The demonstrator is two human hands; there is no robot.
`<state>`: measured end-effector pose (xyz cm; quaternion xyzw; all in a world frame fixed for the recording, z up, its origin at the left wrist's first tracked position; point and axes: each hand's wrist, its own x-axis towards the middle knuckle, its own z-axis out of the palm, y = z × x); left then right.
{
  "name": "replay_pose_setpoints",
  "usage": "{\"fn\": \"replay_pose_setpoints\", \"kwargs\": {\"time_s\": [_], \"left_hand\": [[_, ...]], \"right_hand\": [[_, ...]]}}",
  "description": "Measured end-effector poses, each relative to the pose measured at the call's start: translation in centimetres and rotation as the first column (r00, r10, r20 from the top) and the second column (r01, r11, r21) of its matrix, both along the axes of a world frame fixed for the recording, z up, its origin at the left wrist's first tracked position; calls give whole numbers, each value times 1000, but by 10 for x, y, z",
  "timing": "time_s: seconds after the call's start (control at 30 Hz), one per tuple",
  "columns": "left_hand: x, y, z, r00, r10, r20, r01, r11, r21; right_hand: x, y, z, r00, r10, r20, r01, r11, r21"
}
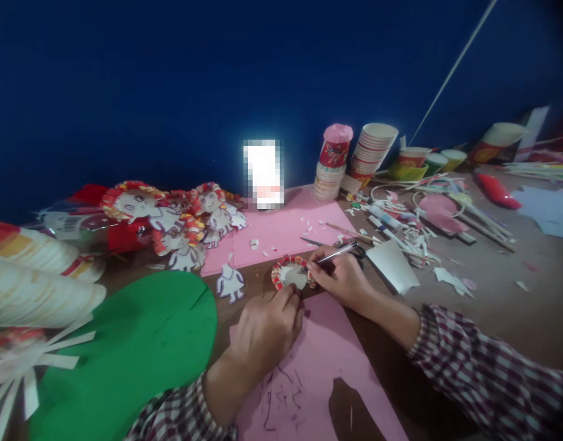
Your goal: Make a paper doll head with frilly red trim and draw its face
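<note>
My right hand (343, 278) grips a pen (334, 254), its tip on the pale centre of a round paper doll head (294, 277). A red, white and yellow wrapped rim runs round that head. With curled fingers, my left hand (272, 318) holds the near edge of the head against the table. Just left of it lies a cut-out paper dress body (230, 283) with a purple outline. Under my left hand and forearm is a pink sheet (318, 367) with dark pen marks. Dark-handled scissors (361, 251) lie partly hidden behind my right hand.
Several finished paper dolls (171, 220) are heaped at the left behind a green oval sheet (162, 343). Stacked paper cups (33, 275) lie at far left; more cups (373, 150) stand at the back. Paper scraps and markers (391, 223) litter the right. A bright pixelated patch hides something at the back.
</note>
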<state>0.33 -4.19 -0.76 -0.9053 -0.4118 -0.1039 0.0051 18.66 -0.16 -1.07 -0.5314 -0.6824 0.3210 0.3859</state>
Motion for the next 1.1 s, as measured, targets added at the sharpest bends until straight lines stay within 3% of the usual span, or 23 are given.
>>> {"fn": "replay_pose_setpoints", "kwargs": {"time_s": [1.1], "left_hand": [[1,0,-1,1000,8,4,-8,1000,0]], "right_hand": [[0,0,-2,999,-6,-34,6,1000,3]]}}
